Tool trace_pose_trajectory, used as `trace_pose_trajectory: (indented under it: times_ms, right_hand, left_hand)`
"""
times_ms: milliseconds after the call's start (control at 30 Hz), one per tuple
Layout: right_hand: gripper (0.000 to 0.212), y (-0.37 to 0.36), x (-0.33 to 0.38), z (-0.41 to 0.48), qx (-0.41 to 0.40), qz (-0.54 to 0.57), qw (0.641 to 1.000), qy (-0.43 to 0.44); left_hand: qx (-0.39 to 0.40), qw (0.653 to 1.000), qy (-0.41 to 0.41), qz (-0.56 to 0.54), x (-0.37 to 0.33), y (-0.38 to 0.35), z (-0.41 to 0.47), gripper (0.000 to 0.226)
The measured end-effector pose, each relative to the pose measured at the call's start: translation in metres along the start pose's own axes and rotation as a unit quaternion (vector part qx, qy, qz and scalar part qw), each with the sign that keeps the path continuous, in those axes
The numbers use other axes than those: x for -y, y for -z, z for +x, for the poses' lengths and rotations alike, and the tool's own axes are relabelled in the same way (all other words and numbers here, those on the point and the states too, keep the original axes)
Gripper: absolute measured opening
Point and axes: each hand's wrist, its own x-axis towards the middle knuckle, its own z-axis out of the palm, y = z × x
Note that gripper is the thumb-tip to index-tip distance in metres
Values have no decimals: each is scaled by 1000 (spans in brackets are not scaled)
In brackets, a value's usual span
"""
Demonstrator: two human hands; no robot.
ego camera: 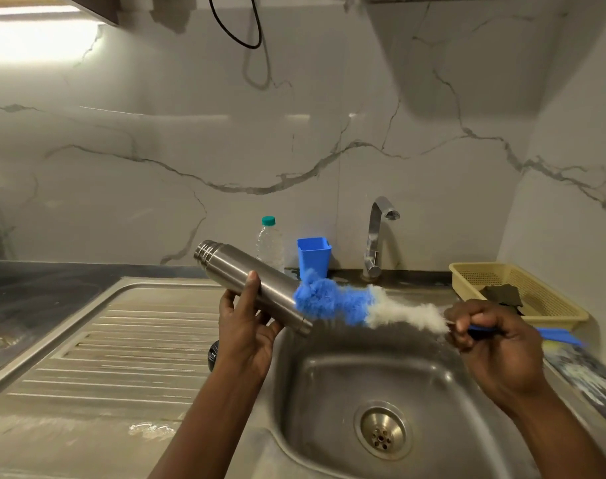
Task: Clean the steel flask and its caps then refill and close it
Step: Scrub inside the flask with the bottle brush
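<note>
**Around the sink basin**

The sink basin (329, 375) has 1 drain (382, 431) in its floor. The drainboard (104, 340) lies left of the basin. The tap (375, 236) stands behind the basin at its back rim. A tub (313, 255) stands behind the basin, left of the tap, and 1 plastic bottle (270, 245) is just beside it, further left. Right of the basin and behind it, a basket (515, 292) rests on the counter with a pad (503, 295) in it.

Over the basin's left rim, the left hand (246, 337) holds the flask (249, 276) tilted, base towards the basin. Over the right rim, the right hand (491, 337) grips the brush (356, 305), whose head touches the flask's base end. A round thing (213, 352) lies just left of the basin, partly hidden by the left hand.
</note>
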Motion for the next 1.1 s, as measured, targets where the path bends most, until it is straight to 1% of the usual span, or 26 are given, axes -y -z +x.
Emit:
trace_pose_trajectory:
  times_ms: [67,133,200,267,300,367,433,533,567,633,700,733,767,800,867,900,1000,1100]
  right_hand:
    - [38,-6,-12,-1,20,-16,1000,-4]
    - [43,-11,-21,-2,45,-44,998,-5]
    - [38,-9,-19,-1,55,-52,997,14]
    - [30,-2,-10,0,44,-39,998,36]
    - [25,-1,-4,1,41,-30,998,37]
    - [22,1,0,1,39,-30,998,36]
    - [16,1,-6,2,42,-34,998,39]
    - [39,-1,-15,1,55,-46,996,44]
    - [41,-3,-12,0,52,-42,997,43]
    - [36,-2,0,0,26,-17,999,40]
    - [25,-1,7,1,-4,0,999,37]
    - [19,-1,7,2,-9,-2,999,37]
    - [17,-3,3,2,-10,-10,999,35]
    - [19,-4,-2,2,-9,-17,999,32]
    - [35,-5,-11,1,-3,-18,1000,23]
    - [39,-6,-10,0,2,-13,1000,21]
    - [30,-1,3,0,-11,15,1000,11]
    - [20,3,7,1,-19,12,1000,13]
  left_hand:
    - [10,1000,16,-8,3,-2,-2,58]
    - [20,1000,17,-4,7,-3,-3,67]
    - [16,1000,8,10,7,-3,-3,70]
    - [11,1000,1,16,4,-3,-2,68]
    - [9,1000,-1,15,3,-3,-1,65]
    - [4,1000,1,19,4,-4,0,61]
    - [6,1000,6,29,7,-4,-1,61]
    - [9,999,7,37,8,-4,-2,69]
    - [10,999,6,35,8,-4,-2,72]
    - [9,1000,9,20,4,-4,-2,69]
    - [9,1000,17,3,2,-4,-2,58]
    - [10,1000,23,-2,2,-3,-2,54]
    - [13,999,31,-7,2,-3,-3,51]
    - [14,999,38,-10,4,-4,-4,51]
    - [13,999,48,-10,6,-4,-4,51]
    - [10,999,50,-11,7,-3,-4,51]
    - [5,999,33,-28,3,-1,-1,53]
    - [7,999,19,-36,0,-1,2,54]
